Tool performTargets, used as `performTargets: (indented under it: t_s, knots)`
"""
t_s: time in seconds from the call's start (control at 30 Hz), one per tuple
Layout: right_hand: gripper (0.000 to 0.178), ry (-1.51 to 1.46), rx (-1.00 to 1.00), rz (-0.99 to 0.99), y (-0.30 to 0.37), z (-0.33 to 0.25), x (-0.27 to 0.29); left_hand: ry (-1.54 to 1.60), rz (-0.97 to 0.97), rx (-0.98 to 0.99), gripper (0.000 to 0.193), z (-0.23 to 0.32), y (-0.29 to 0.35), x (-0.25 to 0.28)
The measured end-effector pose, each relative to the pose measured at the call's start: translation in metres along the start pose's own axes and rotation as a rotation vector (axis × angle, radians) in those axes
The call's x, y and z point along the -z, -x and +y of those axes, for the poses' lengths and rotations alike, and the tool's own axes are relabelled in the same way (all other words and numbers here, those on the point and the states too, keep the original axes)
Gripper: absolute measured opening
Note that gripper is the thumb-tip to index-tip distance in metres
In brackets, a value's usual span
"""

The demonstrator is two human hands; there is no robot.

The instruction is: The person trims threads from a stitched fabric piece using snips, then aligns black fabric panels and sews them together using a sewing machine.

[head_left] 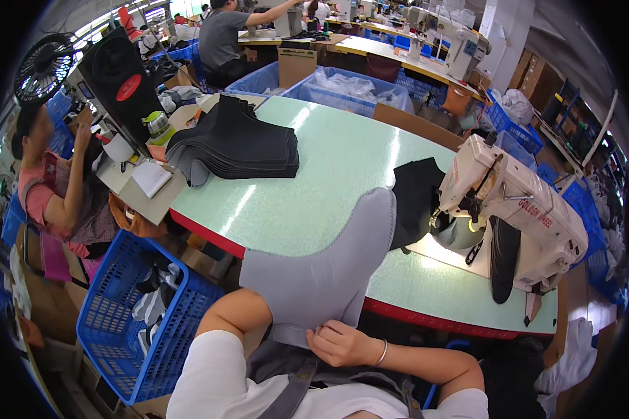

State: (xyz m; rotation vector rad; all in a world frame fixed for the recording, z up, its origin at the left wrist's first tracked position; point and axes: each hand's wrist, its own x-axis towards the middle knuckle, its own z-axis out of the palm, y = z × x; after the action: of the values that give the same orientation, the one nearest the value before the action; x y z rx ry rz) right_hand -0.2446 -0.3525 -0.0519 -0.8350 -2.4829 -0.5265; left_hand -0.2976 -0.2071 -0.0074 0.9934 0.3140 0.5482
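Observation:
A grey boot-shaped piece of sewn fabric (314,262) spans from my lap over the table's front edge, its toe pointing up and away to the right. Dark stitching runs along its curved outer edge. My right hand (341,343) has its fingers closed on the lower edge of this piece. My left forearm goes in behind or inside the piece at its left side, which hides the left hand. To the right, several black cut pieces (414,199) lie beside a white sewing machine (517,202), whose lamp is lit. A long black piece (503,262) rests against the machine's base.
A pale green table (314,153) with a red edge bears a stack of black boot-shaped pieces (237,140) at far left. A blue basket (136,349) with fabric pieces stands left of me. A co-worker (59,181) sits farther left, near a fan (45,68). Blue bins (356,105) stand behind.

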Motion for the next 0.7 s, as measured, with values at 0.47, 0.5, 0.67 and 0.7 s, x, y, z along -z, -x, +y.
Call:
performTargets:
  t_s: [0.47,0.5,0.67,0.7]
  knots:
    - [0.024,-0.042,-0.83,0.341,0.03,0.022,0.109,0.193,-0.024,0.392,0.028,-0.063,0.084,0.006]
    - [0.027,-0.096,-0.919,0.474,0.02,0.03,0.108,0.206,-0.031,0.421,0.028,-0.066,0.064,0.006]
    - [0.031,-0.212,-0.934,0.339,0.02,0.028,0.113,0.255,-0.086,0.536,0.025,-0.08,0.065,-0.012]
    - [0.031,-0.19,-0.957,0.336,0.024,0.03,0.114,0.269,-0.107,0.567,0.025,-0.086,0.059,-0.013]
